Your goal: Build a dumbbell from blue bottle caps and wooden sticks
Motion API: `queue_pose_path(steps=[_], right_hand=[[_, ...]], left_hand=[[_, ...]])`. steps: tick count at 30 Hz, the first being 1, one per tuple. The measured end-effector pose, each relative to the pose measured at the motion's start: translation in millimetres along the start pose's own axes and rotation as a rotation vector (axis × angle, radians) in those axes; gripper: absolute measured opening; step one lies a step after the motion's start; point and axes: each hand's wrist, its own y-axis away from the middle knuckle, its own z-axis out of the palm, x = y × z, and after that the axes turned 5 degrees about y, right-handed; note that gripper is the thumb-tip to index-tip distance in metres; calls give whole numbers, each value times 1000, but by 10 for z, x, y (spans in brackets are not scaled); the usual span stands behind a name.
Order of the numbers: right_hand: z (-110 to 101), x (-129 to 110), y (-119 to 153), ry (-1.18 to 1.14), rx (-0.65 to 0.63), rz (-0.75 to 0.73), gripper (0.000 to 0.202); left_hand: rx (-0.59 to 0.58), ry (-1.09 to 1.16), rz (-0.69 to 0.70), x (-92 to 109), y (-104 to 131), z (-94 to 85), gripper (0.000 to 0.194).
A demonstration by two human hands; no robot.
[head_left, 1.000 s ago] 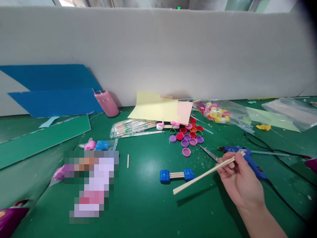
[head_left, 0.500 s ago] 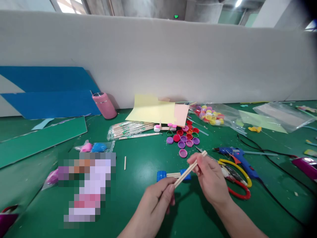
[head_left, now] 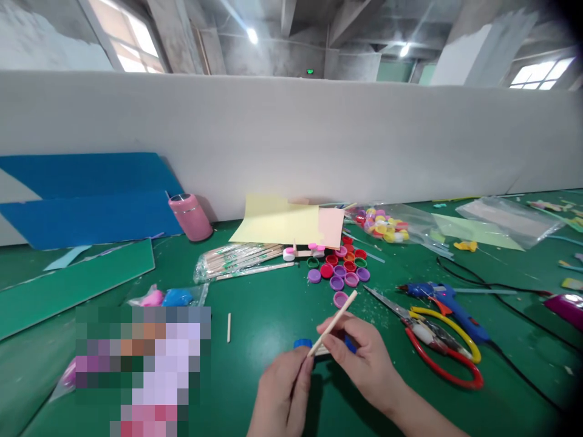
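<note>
My left hand [head_left: 283, 388] pinches the lower end of pale wooden sticks [head_left: 337, 318]. From this angle they overlap, so only one shows clearly. My right hand [head_left: 364, 358] is closed around their middle with thumb and fingertips, and the top end points up and right. Behind my hands, partly hidden, lies a small piece with a blue cap [head_left: 302, 343] at its left end, another blue part at its right, and sticks between them. One short wooden stick [head_left: 229, 328] rests alone on the green table [head_left: 255, 303], left of my hands.
Scissors [head_left: 441, 340] with red and yellow handles lie to the right, beside a blue glue gun [head_left: 450, 303] and its black cable. Coloured bottle caps [head_left: 339, 279] spread ahead of my hands. Farther back are bagged wooden sticks [head_left: 241, 258], yellow paper [head_left: 277, 221] and a pink cylinder [head_left: 190, 217].
The view has tilted up. My right hand has moved left, closer to my left hand, uncovering the scissors. Two separate sticks showed before; now they look lined up and stand steeper.
</note>
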Motion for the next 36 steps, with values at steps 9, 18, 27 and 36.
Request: queue_pose_path(steps=[9,18,27,36], right_hand=[[10,3,20,-37,-46,58,18],[-12,53,64,-340,47,82,8],[-56,160,90,-329,257,43,17],[84,-63,252,372,-56,-583,28]], left_hand=[[-109,3,-155,148,-8,-12,26],[-56,-196,116,54,10,-61,15],[138,-433,310,-13,-41,-140,14],[511,-492,103,-119,-149,-426,16]])
